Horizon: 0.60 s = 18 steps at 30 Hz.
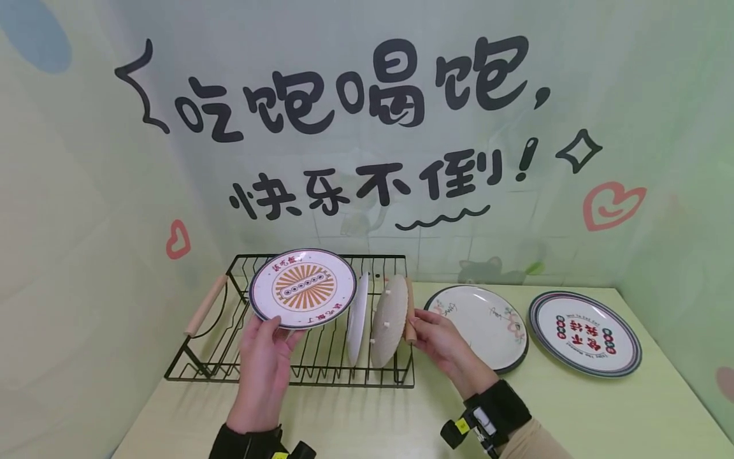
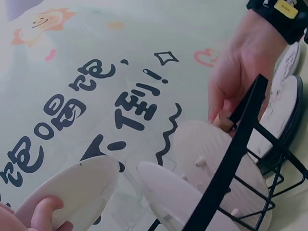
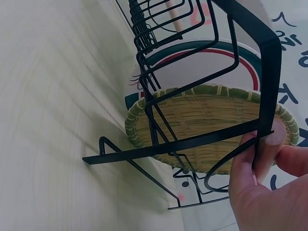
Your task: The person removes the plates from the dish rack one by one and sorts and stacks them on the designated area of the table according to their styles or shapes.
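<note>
My left hand (image 1: 268, 347) grips a white plate (image 1: 302, 268) by its near edge, thumb on the rim and fingers underneath. The plate has a dark-edged rim and an orange sunburst print. It tilts above the left part of a black wire dish rack (image 1: 321, 385). My right hand (image 1: 444, 341) pinches the wooden handle (image 3: 265, 156) at the rack's right end. Between the hands, a white plate (image 1: 358, 322) and a cream ribbed plate with small feet (image 1: 390, 325) stand on edge in the rack. In the right wrist view, a woven-bamboo face (image 3: 202, 125) with a green rim shows behind the wires.
To the rack's right, a white plate with pink flowers (image 1: 476, 319) lies on another dark-edged one. Farther right lies a blue-rimmed plate with red lettering (image 1: 585, 331). A second wooden handle (image 1: 206, 305) is at the rack's left end. A printed cloth (image 1: 367, 140) hangs behind the table (image 1: 648, 421).
</note>
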Each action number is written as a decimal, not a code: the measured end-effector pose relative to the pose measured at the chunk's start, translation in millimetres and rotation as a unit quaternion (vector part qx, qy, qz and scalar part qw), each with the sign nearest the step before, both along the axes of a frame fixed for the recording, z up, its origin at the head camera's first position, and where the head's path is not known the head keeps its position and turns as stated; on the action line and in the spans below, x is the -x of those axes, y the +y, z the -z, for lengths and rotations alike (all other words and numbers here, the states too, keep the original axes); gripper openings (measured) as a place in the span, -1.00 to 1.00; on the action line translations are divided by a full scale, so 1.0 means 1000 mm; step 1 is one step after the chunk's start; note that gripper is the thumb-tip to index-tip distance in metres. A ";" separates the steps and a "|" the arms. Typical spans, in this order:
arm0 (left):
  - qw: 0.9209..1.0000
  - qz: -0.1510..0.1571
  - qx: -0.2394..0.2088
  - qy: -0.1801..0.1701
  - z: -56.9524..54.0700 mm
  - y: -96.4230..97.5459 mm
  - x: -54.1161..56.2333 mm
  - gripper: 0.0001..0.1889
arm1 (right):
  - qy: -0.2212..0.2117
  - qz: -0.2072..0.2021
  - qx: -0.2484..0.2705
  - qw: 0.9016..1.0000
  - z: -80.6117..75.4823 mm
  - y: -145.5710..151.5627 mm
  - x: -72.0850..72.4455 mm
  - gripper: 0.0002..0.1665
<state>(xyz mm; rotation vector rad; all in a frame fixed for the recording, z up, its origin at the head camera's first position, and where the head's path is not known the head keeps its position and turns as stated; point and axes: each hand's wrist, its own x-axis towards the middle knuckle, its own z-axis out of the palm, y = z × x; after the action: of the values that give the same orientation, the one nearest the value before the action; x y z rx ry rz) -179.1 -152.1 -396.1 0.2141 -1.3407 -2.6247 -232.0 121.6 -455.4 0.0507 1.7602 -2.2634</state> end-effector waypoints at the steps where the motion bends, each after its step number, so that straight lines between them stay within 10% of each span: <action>1: 1.000 0.008 -0.008 -0.003 -0.002 0.001 -0.001 -0.49 | -0.001 0.003 0.000 1.000 0.001 0.000 0.000 -0.46; 18: 0.994 0.105 0.024 0.001 -0.005 0.022 -0.015 -0.48 | -0.006 0.061 -0.001 0.998 0.000 -0.007 -0.008 -0.48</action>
<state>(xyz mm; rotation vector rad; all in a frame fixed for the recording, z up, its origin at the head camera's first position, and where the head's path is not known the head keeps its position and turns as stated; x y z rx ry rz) -164.5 -130.5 -391.3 0.0654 -1.4997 -2.7545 -223.8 114.3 -455.5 0.1777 1.7981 -2.3412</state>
